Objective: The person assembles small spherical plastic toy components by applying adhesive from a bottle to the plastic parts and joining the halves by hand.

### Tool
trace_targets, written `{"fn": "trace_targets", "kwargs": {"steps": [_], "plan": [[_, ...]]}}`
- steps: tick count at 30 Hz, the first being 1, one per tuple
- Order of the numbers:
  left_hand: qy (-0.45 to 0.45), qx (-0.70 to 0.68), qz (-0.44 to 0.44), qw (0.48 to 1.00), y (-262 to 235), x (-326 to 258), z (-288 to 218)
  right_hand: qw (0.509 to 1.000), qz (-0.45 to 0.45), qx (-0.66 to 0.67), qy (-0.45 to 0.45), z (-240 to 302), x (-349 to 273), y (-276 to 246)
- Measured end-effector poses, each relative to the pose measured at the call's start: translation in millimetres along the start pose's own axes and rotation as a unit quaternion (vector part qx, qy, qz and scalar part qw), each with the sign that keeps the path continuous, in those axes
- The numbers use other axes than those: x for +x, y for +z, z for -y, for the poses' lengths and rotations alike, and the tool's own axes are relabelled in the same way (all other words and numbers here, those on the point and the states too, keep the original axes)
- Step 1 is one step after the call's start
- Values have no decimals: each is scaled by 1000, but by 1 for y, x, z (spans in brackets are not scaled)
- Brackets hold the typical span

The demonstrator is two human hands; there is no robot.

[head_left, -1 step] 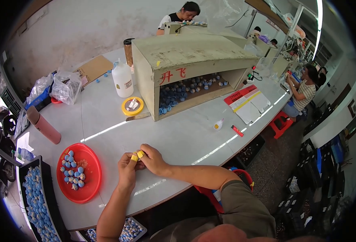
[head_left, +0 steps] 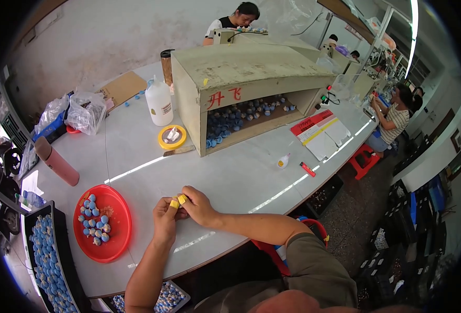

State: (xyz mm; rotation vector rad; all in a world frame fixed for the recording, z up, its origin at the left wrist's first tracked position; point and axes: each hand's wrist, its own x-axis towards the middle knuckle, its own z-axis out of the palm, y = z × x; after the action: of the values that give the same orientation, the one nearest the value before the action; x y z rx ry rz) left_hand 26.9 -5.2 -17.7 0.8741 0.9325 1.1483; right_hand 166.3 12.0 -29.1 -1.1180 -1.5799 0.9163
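Note:
My left hand (head_left: 165, 215) and my right hand (head_left: 198, 204) meet over the white table (head_left: 241, 177) near its front edge. Their fingertips, some wrapped in yellow, pinch a small piece (head_left: 179, 201) between them; it is too small to make out. Just left of my left hand lies a red round tray (head_left: 120, 207) with several small blue and grey pieces (head_left: 95, 219) on it.
A black crate of blue pieces (head_left: 48, 261) sits at far left, with a pink cylinder (head_left: 58, 163) behind it. An open wooden box (head_left: 241, 73) stands mid-table beside a white bottle (head_left: 159, 101) and yellow ring (head_left: 171, 137). A small glue bottle (head_left: 282, 161) and red marker (head_left: 308, 169) lie right. Other people (head_left: 395, 115) work nearby.

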Motion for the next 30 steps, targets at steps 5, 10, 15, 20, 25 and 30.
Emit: {"fn": "trace_targets", "kwargs": {"steps": [5, 10, 15, 20, 25, 30], "plan": [[2, -4, 8, 1000, 0, 1, 1, 1000, 3, 23, -9, -2, 0, -1], [2, 0, 2, 1000, 0, 0, 0, 1000, 3, 15, -14, -1, 0, 0], [6, 9, 7, 1000, 2, 1, 1, 1000, 0, 17, -9, -3, 0, -2], [-1, 13, -4, 1000, -1, -2, -1, 1000, 5, 12, -6, -3, 0, 3], [0, 5, -23, 1000, 1, -1, -4, 997, 29, 40, 58, 1, 4, 0], [13, 3, -89, 996, 11, 7, -13, 987, -6, 133, 89, 9, 9, -22]]}}
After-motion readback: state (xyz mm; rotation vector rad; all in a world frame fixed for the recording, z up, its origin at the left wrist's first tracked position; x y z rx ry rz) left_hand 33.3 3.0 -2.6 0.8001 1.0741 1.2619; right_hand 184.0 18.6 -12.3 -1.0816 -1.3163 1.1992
